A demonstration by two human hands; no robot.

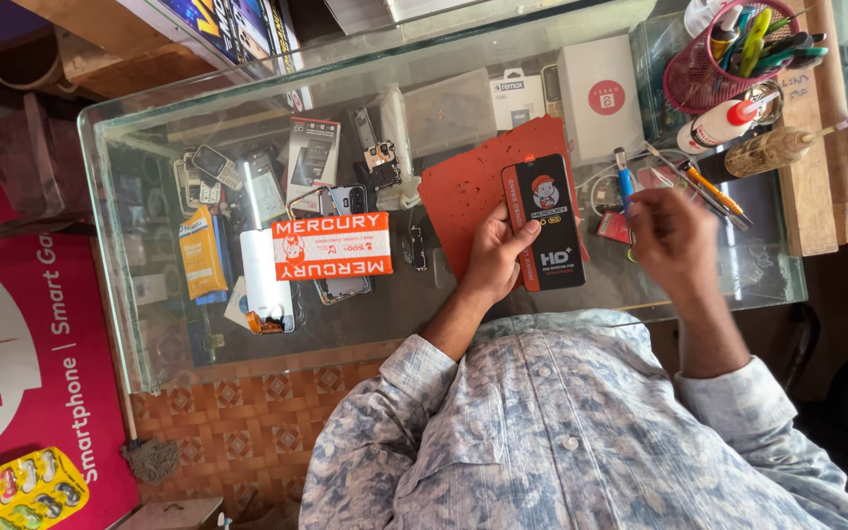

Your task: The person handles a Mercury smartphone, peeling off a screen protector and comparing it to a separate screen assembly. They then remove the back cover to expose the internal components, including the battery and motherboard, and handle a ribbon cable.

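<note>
Your left hand [496, 257] grips a slim black packet [544, 222] by its left edge, holding it flat over the red mat [463, 191] on the glass table [149, 324]. Your right hand [672, 236] hovers just right of the packet, blurred, fingers curled and holding nothing visible. An orange-and-white box [332, 245] lies well to the left; a pink pen basket [709, 69] stands at the far right corner.

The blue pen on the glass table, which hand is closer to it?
Right. The right hand hovers just beside the blue pen; the left hand is farther away, holding the black packet.
</note>
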